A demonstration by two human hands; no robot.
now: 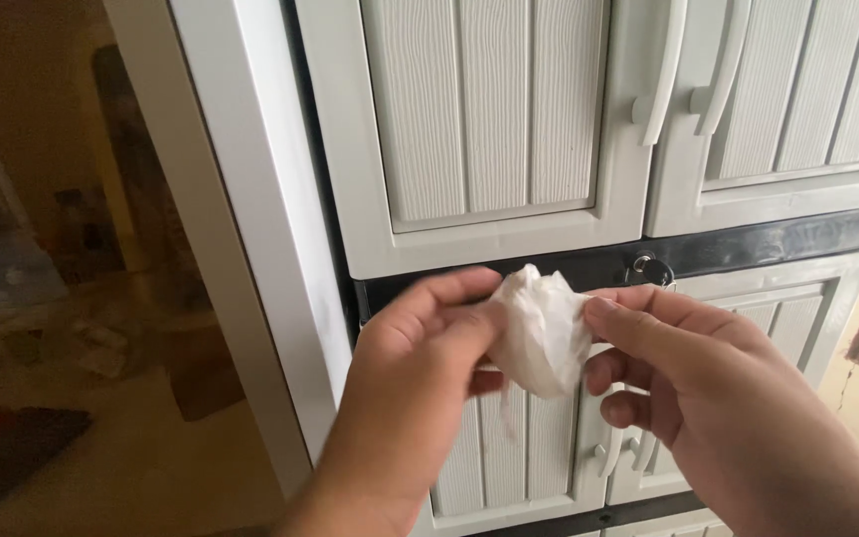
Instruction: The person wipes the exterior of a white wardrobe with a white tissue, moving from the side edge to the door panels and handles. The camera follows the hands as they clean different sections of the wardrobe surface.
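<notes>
Left hand [420, 368] and right hand [688, 378] both pinch crumpled white tissue [541, 333] between fingertips, in air before grey plastic cabinet [489, 119], near its lock [648, 268]. Risk: thin tissue tears if hands pull apart.

The big grey cupboard [509, 129] fills the way ahead, from 10 o'clock round to 3 o'clock. Its doors are shut, so nothing can go inside. Two long handles [693, 70] stick out at 1 o'clock and could catch a hand. A black strip [777, 244] runs across the middle, with a key lock [648, 268] poking out just above the right hand [708, 398]. Small handles [628, 452] sit low at 5 o'clock. At 9 o'clock, left of the cupboard's white side [241, 229], there is open room.
</notes>
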